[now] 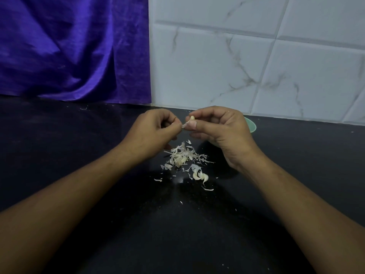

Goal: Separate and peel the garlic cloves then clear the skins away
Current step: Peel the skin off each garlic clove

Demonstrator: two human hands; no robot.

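Above the skins [182, 156], hands [152, 129] [219, 127] on clove [191, 118]

Glossy black countertop [98, 155], papery skins [181, 155]

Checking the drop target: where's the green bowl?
Head view, right of centre: the bowl sits on the counter just behind the right hand, mostly hidden by it, near the tiled wall.

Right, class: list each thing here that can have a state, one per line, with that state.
left hand: pinches the skin strip.
right hand: holds the garlic clove.
garlic clove: partly peeled, skin strip hanging off it.
skin pile: loose on the counter, not cleared.
loose cloves: lying on the counter near the pile.
green bowl: mostly hidden behind the right hand; contents unseen.
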